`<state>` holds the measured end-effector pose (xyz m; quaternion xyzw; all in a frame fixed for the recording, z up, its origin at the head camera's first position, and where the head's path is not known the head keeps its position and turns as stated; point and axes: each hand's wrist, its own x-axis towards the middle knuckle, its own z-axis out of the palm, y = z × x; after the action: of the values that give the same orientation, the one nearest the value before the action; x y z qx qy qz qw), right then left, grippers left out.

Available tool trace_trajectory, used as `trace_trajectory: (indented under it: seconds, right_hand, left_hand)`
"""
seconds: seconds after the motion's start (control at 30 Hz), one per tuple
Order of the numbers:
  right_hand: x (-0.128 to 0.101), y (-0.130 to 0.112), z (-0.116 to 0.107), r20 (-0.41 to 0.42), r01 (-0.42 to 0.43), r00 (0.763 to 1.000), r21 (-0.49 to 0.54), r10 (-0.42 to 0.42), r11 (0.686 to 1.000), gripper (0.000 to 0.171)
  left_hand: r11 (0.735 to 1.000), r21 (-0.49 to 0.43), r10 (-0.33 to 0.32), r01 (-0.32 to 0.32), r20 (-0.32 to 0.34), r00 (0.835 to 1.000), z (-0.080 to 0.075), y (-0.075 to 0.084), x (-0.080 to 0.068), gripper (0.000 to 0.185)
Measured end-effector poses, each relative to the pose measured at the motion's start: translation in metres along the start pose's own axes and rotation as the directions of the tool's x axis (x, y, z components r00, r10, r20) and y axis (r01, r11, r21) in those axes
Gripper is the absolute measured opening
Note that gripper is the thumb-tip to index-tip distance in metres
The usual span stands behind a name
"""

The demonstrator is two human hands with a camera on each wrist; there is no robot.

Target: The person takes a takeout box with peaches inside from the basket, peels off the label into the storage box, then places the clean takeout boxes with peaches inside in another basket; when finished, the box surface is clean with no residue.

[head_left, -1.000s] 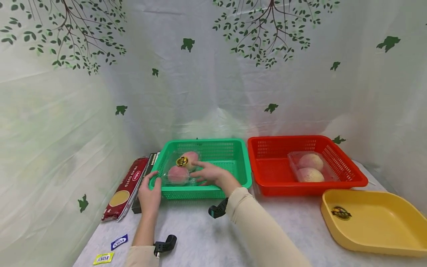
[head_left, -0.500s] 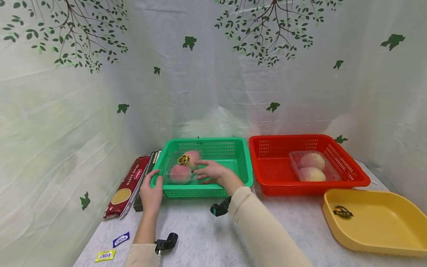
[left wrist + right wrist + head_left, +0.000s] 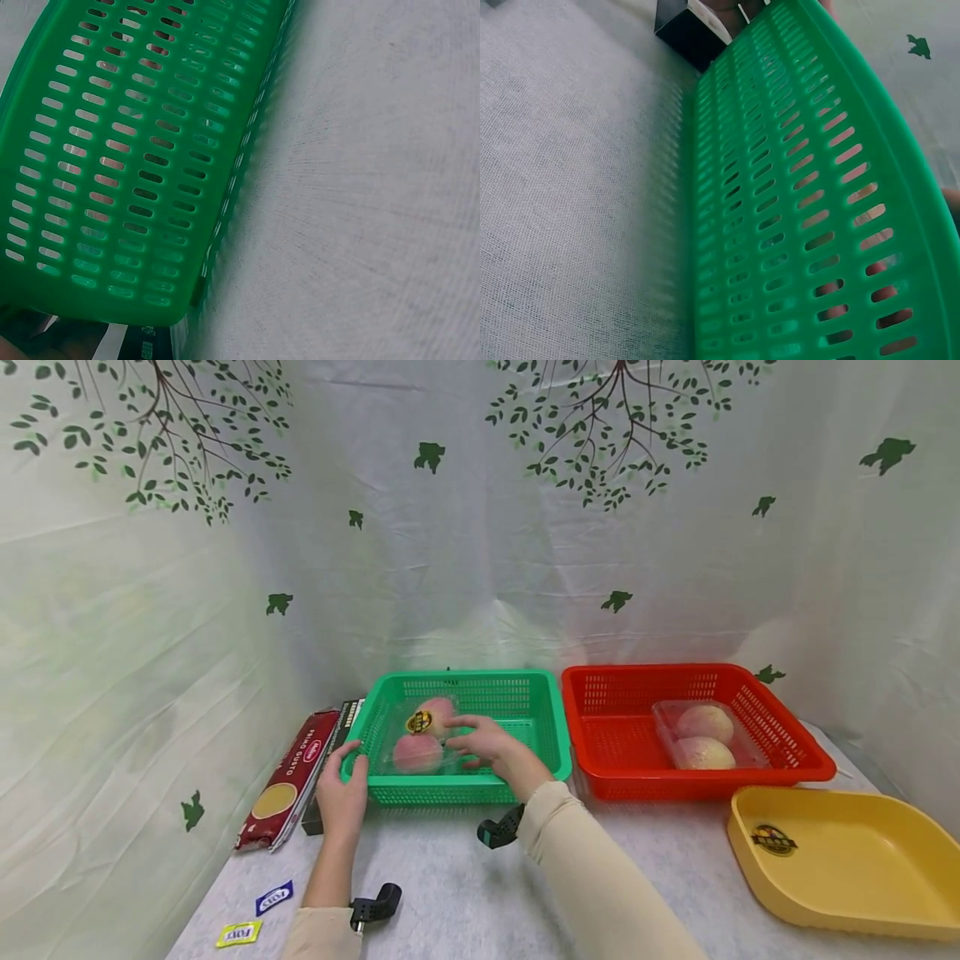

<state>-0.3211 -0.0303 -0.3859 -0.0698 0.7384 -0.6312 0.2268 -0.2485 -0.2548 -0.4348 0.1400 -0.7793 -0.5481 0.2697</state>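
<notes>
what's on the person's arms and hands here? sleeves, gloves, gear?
Both arms wear long beige sleeves. The hands are bare: left hand, right hand, with no gloves, rings or watch visible. Each wrist carries a small black camera mount on its underside: left mount, right mount. No cables are visible.
</notes>
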Motion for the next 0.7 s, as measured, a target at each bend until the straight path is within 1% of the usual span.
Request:
trace_trajectory:
  seconds: [0.17, 0.27, 0.37, 0.53, 0.7]
  right_hand:
    - [-0.0066, -0.0025, -0.0002, -0.088, 0.026, 0.996, -0.009, -0.026, 1.0, 0.041]
    - [-0.0082, -0.003, -0.0012, -0.149, 0.061, 0.987, -0.03, -0.065, 0.998, 0.038]
    - [-0.0084, -0.0025, -0.0029, -0.186, 0.091, 0.977, -0.059, -0.1, 0.994, 0.036]
    - [-0.0072, -0.0014, -0.0064, -0.196, 0.102, 0.974, -0.057, -0.111, 0.993, 0.037]
    - [-0.0094, -0.0031, -0.0089, -0.186, 0.076, 0.98, 0.01, -0.072, 0.997, 0.036]
  left_hand:
    - [1.0, -0.003, 0.003, -0.003, -0.006, 1.0, 0.0008, -0.0006, -0.0004, 0.034]
    - [1.0, -0.005, 0.001, -0.001, -0.003, 1.0, 0.0007, -0.001, 0.0, 0.034]
    - [1.0, -0.007, 0.002, -0.002, -0.003, 1.0, 0.0006, -0.0021, 0.0007, 0.034]
    - [1.0, -0.007, 0.006, -0.006, -0.001, 1.0, 0.0005, -0.0023, 0.0005, 0.034]
    - [1.0, -0.001, -0.008, 0.008, 0.006, 1.0, 0.0005, -0.0012, 0.0009, 0.035]
